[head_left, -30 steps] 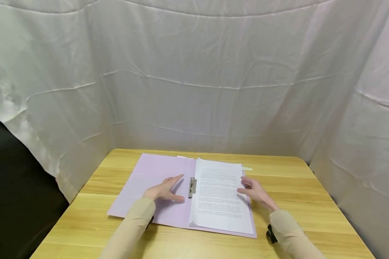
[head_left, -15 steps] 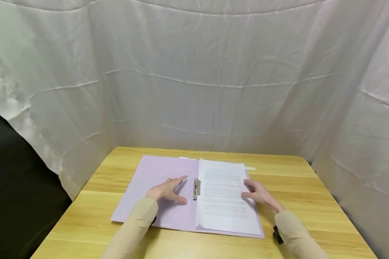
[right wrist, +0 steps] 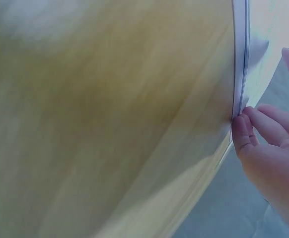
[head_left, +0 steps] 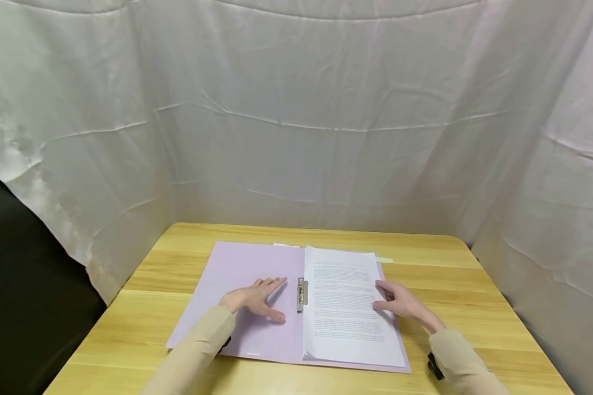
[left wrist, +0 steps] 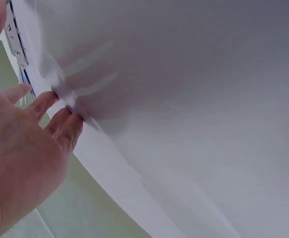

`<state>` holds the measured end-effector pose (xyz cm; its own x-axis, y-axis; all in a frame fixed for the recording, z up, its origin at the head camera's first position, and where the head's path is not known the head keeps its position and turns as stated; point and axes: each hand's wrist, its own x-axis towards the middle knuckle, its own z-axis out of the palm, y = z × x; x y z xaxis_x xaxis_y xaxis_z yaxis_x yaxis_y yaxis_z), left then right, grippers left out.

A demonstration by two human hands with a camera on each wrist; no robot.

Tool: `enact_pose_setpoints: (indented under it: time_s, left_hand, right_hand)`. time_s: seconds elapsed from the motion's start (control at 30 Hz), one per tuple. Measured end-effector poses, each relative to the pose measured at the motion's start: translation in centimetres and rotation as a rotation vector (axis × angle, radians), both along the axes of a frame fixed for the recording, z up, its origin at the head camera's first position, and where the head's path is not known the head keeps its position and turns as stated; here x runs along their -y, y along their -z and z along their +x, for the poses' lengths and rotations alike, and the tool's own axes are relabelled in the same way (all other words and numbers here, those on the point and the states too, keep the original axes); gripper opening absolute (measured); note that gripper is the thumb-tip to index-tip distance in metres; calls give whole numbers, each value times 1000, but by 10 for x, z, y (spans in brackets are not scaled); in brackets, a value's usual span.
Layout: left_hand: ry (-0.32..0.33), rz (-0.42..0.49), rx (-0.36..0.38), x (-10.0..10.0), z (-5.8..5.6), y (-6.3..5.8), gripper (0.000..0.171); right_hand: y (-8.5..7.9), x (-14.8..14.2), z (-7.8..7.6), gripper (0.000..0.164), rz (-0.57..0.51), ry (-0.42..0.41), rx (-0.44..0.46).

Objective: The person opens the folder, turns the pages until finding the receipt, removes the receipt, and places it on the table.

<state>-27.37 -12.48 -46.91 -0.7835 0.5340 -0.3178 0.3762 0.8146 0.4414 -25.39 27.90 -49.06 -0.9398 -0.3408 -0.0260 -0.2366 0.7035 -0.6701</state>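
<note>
A lilac folder (head_left: 217, 269) lies spread open on the wooden table, with a metal clip (head_left: 302, 295) at its spine. On its right half sits a stack of printed paper (head_left: 348, 312). My left hand (head_left: 257, 299) rests on the bare left cover, fingers extended and thumb spread; the left wrist view shows its fingertips touching the lilac surface. At the right edge of the stack is my right hand (head_left: 400, 299). In the right wrist view its fingertips (right wrist: 241, 124) touch the edge of the folder and papers, while the thumb stands apart from them.
Pale slips stick out behind the folder, one at the top (head_left: 285, 244) and one at the right (head_left: 384, 260). The wooden table (head_left: 474, 307) extends around the folder. A grey-white curtain (head_left: 316, 109) hangs behind and at both sides; dark material (head_left: 24, 296) shows at left.
The folder, with the papers on it, has slid a little to the right and closer to me. Both hands have shifted along with it, staying at the left cover and the right paper edge.
</note>
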Motion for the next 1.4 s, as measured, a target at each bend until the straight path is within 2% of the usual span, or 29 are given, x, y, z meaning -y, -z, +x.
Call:
enact_pose_setpoints:
  time_s: [0.1,0.2,0.3,0.4,0.53,0.87,1.13,1.27,1.4]
  left_hand:
    - [5,64,-37,-4,-3,3,100]
    - [49,149,-47,-11,-9,9,95]
    - [99,212,-29,-17,-14,14,92]
    - [105,240,-4,-21,-16,19,90]
    - [79,246,23,-22,-15,23,90]
    - [73,199,-16,-32,-5,21,87]
    - [59,126,-71,-38,-3,15,86]
    - [90,148,-101,-40,-6,19,87]
    - [110,196,-106,-38,-8,26,87]
  right_hand:
    - [-2,-2,-2,67,-23,20,-16]
    - [-1,-1,-5,65,-27,46,-36]
    - [1,1,-9,65,-21,66,-42]
    - [2,2,-11,64,-13,66,-48]
    - [1,2,-13,63,-13,58,-59]
    - [0,-2,-20,61,4,65,-42]
    - [-5,-3,-42,59,3,82,-61]
    - [-1,-6,-54,59,33,93,-65]
    - [2,-8,-65,59,63,67,-101]
